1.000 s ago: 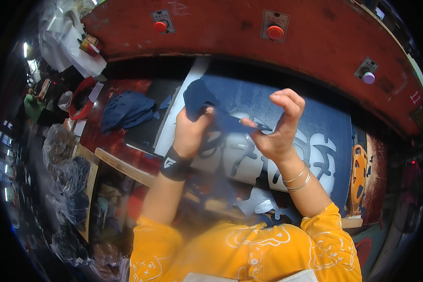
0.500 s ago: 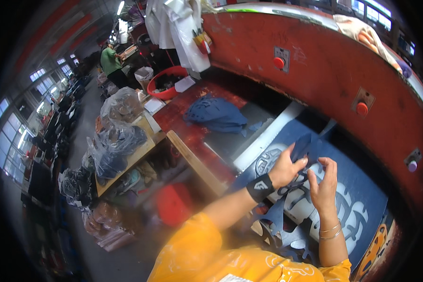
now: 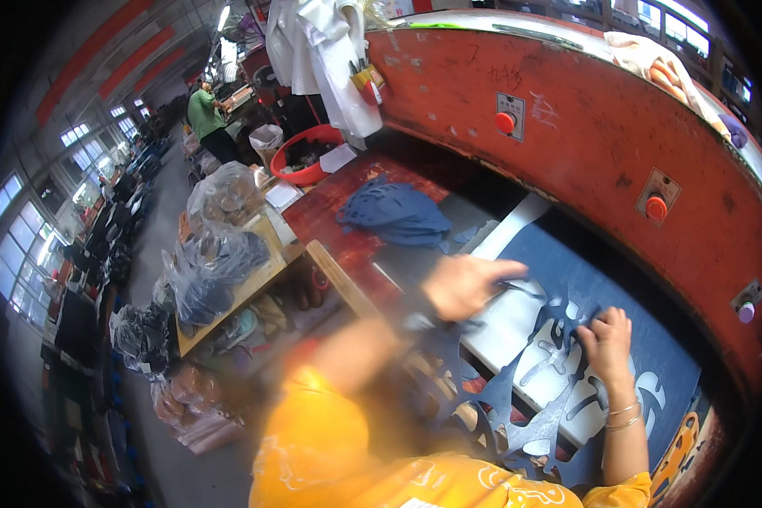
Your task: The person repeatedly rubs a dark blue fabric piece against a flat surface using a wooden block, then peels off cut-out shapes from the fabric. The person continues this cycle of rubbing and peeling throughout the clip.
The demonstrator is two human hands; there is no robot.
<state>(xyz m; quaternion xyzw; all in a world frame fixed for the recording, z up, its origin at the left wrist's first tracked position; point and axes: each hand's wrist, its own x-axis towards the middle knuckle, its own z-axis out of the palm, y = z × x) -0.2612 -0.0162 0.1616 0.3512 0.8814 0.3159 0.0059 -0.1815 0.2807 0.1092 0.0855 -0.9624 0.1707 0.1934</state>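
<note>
A dark blue sheet (image 3: pixel 559 262) lies over a pale board (image 3: pixel 504 334) on the red machine's bed. Its near part is a web of cut-out holes (image 3: pixel 504 394), sagging over the front edge, with pale surface showing through. My right hand (image 3: pixel 608 339) is closed on the blue sheet's webbing, fingers bent down. Over the sheet's left end is my left hand (image 3: pixel 464 288), smeared by motion; one digit points right, and whether it holds anything is hidden. Left of it, a pile of cut blue pieces (image 3: pixel 394 212) rests on the red table.
A red machine beam (image 3: pixel 584 127) with red push buttons spans the back. Bagged pieces (image 3: pixel 216 271) crowd a wooden shelf at left, below a red basin (image 3: pixel 309 152). An orange cut-out sheet (image 3: pixel 677 449) sits at lower right. A person in green (image 3: pixel 205 114) stands far off.
My left hand has moved left, away from my right hand, toward the pile. My right hand has come down slightly right and closed on the sheet. The cut webbing is lifted, baring more pale surface.
</note>
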